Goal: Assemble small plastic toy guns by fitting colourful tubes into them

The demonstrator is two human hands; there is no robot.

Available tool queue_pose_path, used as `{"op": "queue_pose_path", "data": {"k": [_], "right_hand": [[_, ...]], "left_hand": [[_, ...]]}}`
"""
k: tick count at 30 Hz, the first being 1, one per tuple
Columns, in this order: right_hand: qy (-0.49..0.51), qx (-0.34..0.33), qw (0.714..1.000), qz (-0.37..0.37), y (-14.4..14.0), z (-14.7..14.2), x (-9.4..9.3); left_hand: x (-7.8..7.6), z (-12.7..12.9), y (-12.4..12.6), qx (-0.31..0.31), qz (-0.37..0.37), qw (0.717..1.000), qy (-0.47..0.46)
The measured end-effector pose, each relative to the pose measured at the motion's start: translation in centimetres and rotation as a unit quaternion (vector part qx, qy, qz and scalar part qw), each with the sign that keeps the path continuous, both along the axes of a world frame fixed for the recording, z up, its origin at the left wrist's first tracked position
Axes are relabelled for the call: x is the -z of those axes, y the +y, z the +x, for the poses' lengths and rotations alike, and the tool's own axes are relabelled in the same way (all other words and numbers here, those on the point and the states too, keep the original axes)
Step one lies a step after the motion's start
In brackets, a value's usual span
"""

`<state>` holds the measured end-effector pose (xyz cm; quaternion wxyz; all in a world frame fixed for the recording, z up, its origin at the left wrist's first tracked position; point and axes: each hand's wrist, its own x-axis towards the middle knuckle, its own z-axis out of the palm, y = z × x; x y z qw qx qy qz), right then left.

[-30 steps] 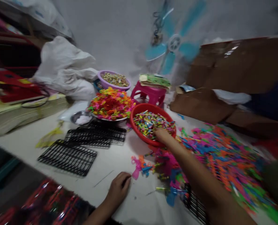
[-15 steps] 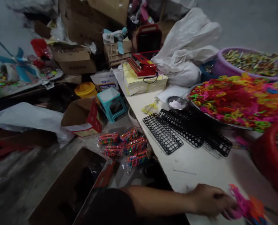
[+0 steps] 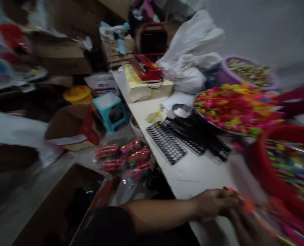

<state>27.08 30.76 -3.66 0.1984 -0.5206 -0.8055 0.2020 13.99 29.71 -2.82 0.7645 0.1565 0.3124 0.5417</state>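
Both your left hand [image 3: 213, 204] and right hand [image 3: 251, 228] meet beside bright plastic pieces [image 3: 249, 206]; blurred, your fingers' grip cannot be told.

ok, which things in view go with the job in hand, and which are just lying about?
Likely the job:
- blurred orange piece, at the left hand and right hand
- red basin of small multicoloured pieces, nearby

Probably just lying about:
- turquoise stool
- yellow bucket
- white sack
- light-blue fan
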Motion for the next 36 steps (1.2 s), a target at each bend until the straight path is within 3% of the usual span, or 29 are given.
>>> {"op": "queue_pose_path", "data": {"k": [2, 4, 5, 7, 10, 14, 16, 19, 21, 24, 28, 30, 36], "right_hand": [[-0.016, -0.032, 0.998, -0.057, -0.2, -0.6, -0.8], [-0.017, -0.092, 0.983, -0.158, 0.2, -0.6, -1.6], [-0.012, -0.09, 0.978, -0.187, 0.6, -0.2, -1.9], [-0.02, 0.003, 0.989, -0.149, 1.8, 1.1, -2.3], [-0.086, 0.157, 0.984, -0.016, 3.7, 3.6, -1.7], [-0.178, 0.186, 0.966, -0.015, 5.5, 4.6, 0.3], [-0.146, 0.197, 0.969, -0.019, 5.9, 4.4, 0.8], [0.057, 0.224, 0.973, -0.016, 5.8, 4.2, 0.4], [0.246, 0.207, 0.945, -0.068, 5.2, 4.0, -0.4], [0.474, 0.154, 0.85, -0.17, 3.9, 3.4, -1.7], [0.631, 0.143, 0.736, -0.199, 2.5, 2.6, -2.8], [0.657, 0.145, 0.709, -0.213, 2.1, 2.3, -2.7], [0.668, 0.149, 0.679, -0.264, 1.3, 1.4, -2.2]], "left_hand": [[0.0, 0.2, -0.7, -0.031, -0.036, 0.995, 0.084], [0.5, -0.1, -1.0, -0.025, -0.04, 0.994, 0.102], [0.9, -0.5, -0.9, -0.014, -0.038, 0.994, 0.106], [1.9, -1.3, -0.4, 0.001, -0.052, 0.989, 0.137], [2.8, -1.7, 0.2, 0.05, -0.053, 0.984, 0.165], [3.1, -0.8, 0.2, 0.063, -0.029, 0.976, 0.207], [3.3, -0.5, 0.4, 0.05, -0.01, 0.975, 0.216], [3.3, -0.3, 0.8, 0.036, -0.007, 0.976, 0.214], [3.0, 0.0, 0.9, 0.035, 0.001, 0.979, 0.203], [2.0, 1.1, 1.0, 0.018, 0.027, 0.981, 0.193], [0.5, 2.4, 1.1, 0.024, 0.023, 0.984, 0.177], [-0.2, 2.5, 1.1, 0.033, 0.022, 0.983, 0.178], [-0.9, 1.8, 1.2, 0.004, 0.036, 0.977, 0.212]]}}
